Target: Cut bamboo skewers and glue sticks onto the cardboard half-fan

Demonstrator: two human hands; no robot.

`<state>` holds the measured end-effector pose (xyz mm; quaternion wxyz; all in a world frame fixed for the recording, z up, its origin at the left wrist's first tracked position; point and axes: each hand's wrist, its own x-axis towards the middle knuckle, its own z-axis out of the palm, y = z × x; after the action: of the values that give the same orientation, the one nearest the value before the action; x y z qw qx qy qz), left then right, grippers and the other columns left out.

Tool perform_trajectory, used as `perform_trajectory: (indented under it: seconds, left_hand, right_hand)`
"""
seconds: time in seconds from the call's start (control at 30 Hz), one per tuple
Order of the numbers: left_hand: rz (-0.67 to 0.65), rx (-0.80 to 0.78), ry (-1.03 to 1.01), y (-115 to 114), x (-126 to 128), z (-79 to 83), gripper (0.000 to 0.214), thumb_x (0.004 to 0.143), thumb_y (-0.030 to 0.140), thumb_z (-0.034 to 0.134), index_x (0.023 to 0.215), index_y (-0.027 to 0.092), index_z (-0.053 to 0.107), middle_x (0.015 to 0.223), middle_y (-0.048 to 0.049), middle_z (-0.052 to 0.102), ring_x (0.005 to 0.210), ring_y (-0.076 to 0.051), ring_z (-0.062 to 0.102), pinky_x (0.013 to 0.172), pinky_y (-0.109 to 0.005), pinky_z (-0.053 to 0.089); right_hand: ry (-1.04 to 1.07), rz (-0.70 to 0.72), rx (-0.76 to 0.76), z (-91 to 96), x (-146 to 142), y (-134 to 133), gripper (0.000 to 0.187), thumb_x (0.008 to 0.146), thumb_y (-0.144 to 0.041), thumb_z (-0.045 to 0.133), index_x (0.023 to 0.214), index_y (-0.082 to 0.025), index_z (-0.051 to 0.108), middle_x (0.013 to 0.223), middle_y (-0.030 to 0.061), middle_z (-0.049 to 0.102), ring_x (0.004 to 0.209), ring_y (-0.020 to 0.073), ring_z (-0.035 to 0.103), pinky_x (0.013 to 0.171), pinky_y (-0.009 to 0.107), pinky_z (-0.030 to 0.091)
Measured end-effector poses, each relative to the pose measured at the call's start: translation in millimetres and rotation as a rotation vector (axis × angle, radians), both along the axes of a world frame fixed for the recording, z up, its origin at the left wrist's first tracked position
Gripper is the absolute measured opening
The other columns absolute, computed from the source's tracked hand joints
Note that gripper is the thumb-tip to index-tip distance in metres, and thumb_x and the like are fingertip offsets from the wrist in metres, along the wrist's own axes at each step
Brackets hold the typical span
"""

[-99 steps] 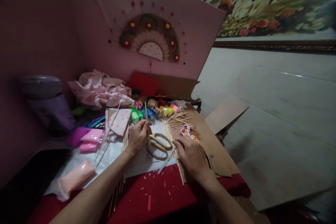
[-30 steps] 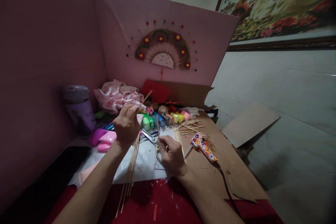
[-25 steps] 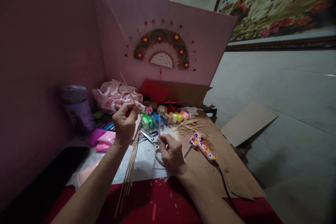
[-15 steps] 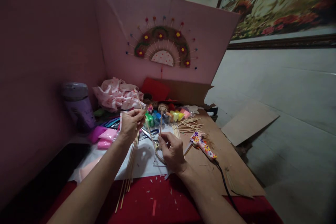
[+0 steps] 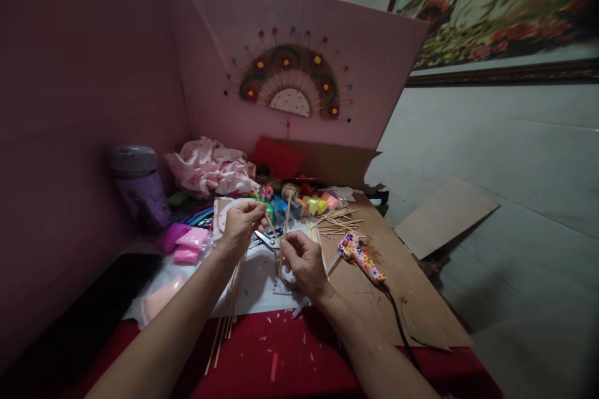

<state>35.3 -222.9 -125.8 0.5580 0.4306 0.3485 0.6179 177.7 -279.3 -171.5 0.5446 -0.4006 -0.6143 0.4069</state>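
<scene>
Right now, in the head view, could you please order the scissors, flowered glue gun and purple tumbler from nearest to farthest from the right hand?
1. Scissors: close by the right hand, partly hidden.
2. Flowered glue gun: right of the hand, on cardboard.
3. Purple tumbler: far left, toward the back.

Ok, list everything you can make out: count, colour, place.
Framed picture: one, multicoloured, upper right
Fan decoration: one, brown with red flowers, on pink board
Tumbler: one, purple, left
Spotted cloth: one heap, pink, back left
Red sheet: one, red, back
Soft packets: several, mixed colours, left and back
Cardboard: several pieces, brown, right and back
Glue gun: one, white flowered, on cardboard
Loose sticks: many, tan, right of centre and front left
Scissors: one clear pair, silver blades, between hands
White paper: white, beneath hands
Red tablecloth: one, red, front
Held sticks: at least two, tan, in hands
Left hand: one, bare, centre
Right hand: one, bare, centre
</scene>
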Motion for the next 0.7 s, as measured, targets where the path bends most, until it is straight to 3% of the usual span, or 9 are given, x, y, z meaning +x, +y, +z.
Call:
perform_trajectory:
  seconds: [0.3, 0.5, 0.7]
  left_hand:
    - [0.025, -0.039, -0.033, 0.5, 3.2, -1.9, 0.034, 0.047, 0.029, 0.082, 0.063, 0.009, 0.059, 0.05, 0.0004, 0.058, 0.039, -0.007, 0.051, 0.037, -0.016, 0.039]
    - [-0.063, -0.055, -0.096, -2.0, 2.7, -0.8, 0.037, 0.045, 0.024, 0.083, 0.072, 0.008, 0.063, 0.057, 0.0, 0.061, 0.042, -0.006, 0.052, 0.037, -0.016, 0.039]
    - [-0.054, -0.064, -0.12, -1.8, 1.4, -0.2, 0.033, 0.044, 0.021, 0.083, 0.062, 0.01, 0.058, 0.052, 0.0023, 0.057, 0.039, -0.006, 0.05, 0.036, -0.016, 0.036]
  right_hand:
    - [0.13, 0.11, -0.179, 1.1, -2.9, 7.2, 0.028, 0.073, -0.043, 0.065, 0.069, -0.016, 0.059, 0.052, -0.004, 0.056, 0.037, 0.0049, 0.036, 0.036, 0.019, 0.025]
    - [0.214, 0.176, -0.282, 4.4, -0.9, 6.9, 0.026, 0.072, -0.04, 0.066, 0.068, -0.016, 0.056, 0.046, -0.0075, 0.049, 0.034, 0.0025, 0.026, 0.033, 0.017, 0.015]
    - [0.28, 0.212, -0.303, 8.6, -1.3, 6.1, 0.027, 0.07, -0.041, 0.069, 0.07, -0.016, 0.056, 0.046, -0.0073, 0.052, 0.031, 0.0016, 0.024, 0.031, 0.017, 0.013]
